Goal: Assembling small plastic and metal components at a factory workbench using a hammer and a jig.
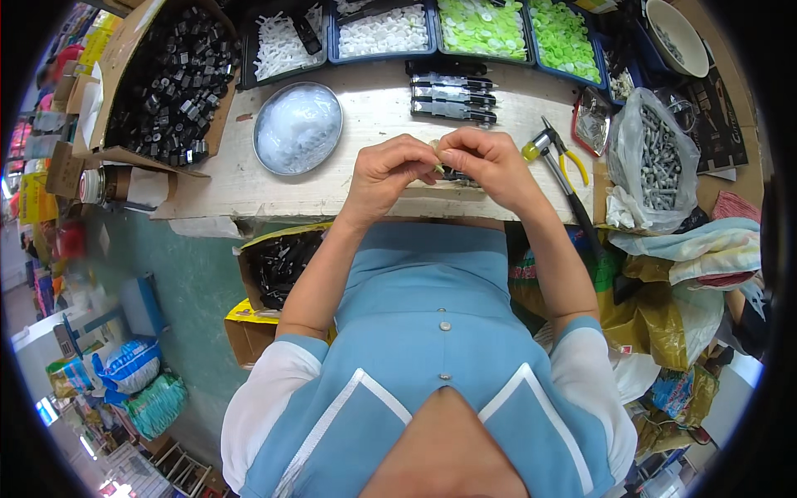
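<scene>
My left hand (390,173) and my right hand (488,164) meet over the front part of the white worktable (274,196), both closed in a fingertip pinch. A small light-green piece (439,168) shows at my left fingertips. What the right fingertips pinch is too small and covered to name. Just under the hands, a dark part (458,176) lies at the table's front, mostly hidden. Beyond them, several black pieces with silvery middles (453,98) lie in a stack of rows. Close to my right hand is a hammer (577,207) with a yellow end, beside yellow-handled pliers (571,166).
A round metal dish (299,129) stands left. Trays of white parts (383,31) and green parts (483,30) line the back. A carton of black parts (178,91) fills the far left; a plastic bag of metal parts (656,158) sits right. Another black-parts carton (282,266) is below the table.
</scene>
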Available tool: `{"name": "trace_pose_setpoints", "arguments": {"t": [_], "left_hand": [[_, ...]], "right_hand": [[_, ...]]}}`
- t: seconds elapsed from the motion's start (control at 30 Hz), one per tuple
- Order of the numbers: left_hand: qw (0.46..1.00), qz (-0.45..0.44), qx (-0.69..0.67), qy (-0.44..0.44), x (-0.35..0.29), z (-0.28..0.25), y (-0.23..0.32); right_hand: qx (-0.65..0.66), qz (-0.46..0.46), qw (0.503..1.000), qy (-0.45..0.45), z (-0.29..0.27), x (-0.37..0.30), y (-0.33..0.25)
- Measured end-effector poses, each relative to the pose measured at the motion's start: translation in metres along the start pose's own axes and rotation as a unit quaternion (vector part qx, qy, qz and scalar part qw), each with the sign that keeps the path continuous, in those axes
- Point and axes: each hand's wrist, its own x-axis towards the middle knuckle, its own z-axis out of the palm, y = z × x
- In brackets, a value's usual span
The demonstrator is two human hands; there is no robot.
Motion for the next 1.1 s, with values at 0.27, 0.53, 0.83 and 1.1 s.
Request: {"name": "trace_pose_setpoints", "arguments": {"t": [0.27, 0.53, 0.83, 1.1], "left_hand": [[0.988, 0.052, 0.124, 0.082, -0.007, 0.004, -0.012], [0.96, 0.126, 0.232, 0.092, -0.005, 0.007, -0.011], [0.917, 0.087, 0.386, 0.045, -0.013, -0.006, -0.018], [0.919, 0.008, 0.395, -0.005, -0.011, -0.003, -0.028]], "right_hand": [[-0.116, -0.078, 0.984, 0.112, 0.013, -0.011, 0.007], [-0.224, -0.199, 0.945, 0.13, 0.021, -0.01, 0.021], [-0.437, -0.187, 0.878, 0.054, 0.015, -0.012, 0.032], [-0.424, -0.145, 0.894, 0.006, 0.012, -0.009, 0.032]]}}
